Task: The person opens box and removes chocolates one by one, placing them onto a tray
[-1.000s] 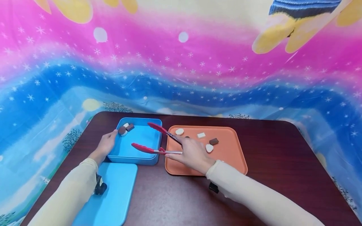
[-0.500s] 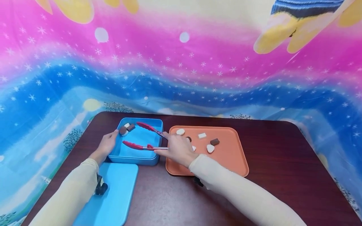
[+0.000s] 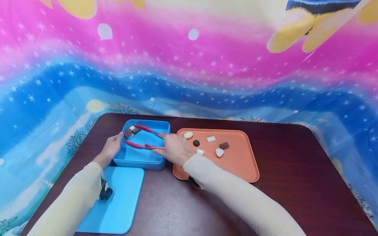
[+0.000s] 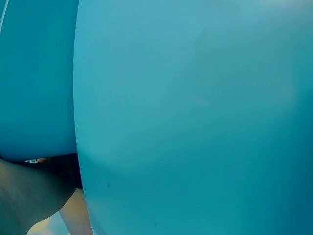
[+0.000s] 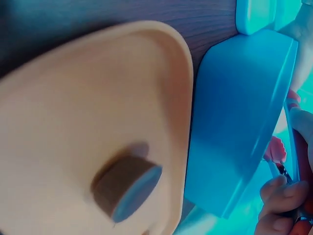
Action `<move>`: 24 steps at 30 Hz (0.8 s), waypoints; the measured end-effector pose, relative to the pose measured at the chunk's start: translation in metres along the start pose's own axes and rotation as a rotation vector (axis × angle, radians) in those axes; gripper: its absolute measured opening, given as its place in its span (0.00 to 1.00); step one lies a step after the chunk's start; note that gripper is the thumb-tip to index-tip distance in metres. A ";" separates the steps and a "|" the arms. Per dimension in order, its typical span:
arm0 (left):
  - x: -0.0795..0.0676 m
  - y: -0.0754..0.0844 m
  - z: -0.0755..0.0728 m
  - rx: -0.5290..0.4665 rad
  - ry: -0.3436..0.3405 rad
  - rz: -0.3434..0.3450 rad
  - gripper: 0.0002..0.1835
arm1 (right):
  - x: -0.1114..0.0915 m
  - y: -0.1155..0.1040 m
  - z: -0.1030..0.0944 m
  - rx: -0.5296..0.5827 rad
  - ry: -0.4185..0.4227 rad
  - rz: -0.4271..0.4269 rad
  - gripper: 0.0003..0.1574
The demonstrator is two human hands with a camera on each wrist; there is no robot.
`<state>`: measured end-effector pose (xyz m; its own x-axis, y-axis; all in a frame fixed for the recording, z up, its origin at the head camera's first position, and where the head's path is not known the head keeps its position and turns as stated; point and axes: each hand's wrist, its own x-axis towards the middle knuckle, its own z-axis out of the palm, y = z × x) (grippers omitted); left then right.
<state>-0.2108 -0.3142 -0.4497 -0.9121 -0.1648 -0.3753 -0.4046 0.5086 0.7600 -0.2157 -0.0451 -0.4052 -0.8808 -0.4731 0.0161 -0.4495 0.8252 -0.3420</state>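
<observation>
In the head view, my left hand (image 3: 110,148) holds the left wall of a blue box (image 3: 138,164), fingertips at its rim. My right hand (image 3: 176,148) grips red-tipped tongs (image 3: 141,146) over the box. The arms of the tongs stand apart, with no piece seen pinched between them. Their tips reach toward a small heap in the box's far left corner: a round brown chocolate-like piece (image 3: 128,132), a white piece (image 3: 132,128) and a dark block partly behind the tongs. In the right wrist view, fingers (image 5: 281,198) curl round the tongs beside the box.
An orange tray (image 3: 236,170) lies right of the box. It bears several white and brown pieces, among them a brown block (image 3: 224,145) and a dark round one (image 3: 196,143). A blue lid (image 3: 121,203) lies in front of the box, under the left forearm.
My right hand has carried the spread tongs leftward, from the box's right side to near the heap at its left. More pieces on the tray are uncovered. The left hand stays at the box.
</observation>
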 end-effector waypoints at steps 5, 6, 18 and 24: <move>0.000 0.000 0.000 -0.006 0.003 -0.001 0.44 | 0.010 -0.009 0.009 -0.049 -0.020 0.022 0.44; 0.001 0.000 0.001 -0.005 0.004 -0.003 0.44 | 0.012 -0.010 0.011 -0.060 -0.023 0.025 0.44; 0.004 -0.005 0.002 -0.017 -0.003 0.001 0.44 | 0.018 -0.014 0.023 -0.155 -0.025 0.016 0.43; 0.004 -0.005 0.002 -0.019 0.004 -0.007 0.44 | 0.022 -0.016 0.022 -0.132 -0.032 0.043 0.40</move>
<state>-0.2127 -0.3151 -0.4561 -0.9096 -0.1716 -0.3784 -0.4119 0.4915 0.7673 -0.2247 -0.0750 -0.4200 -0.8953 -0.4446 -0.0269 -0.4292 0.8773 -0.2149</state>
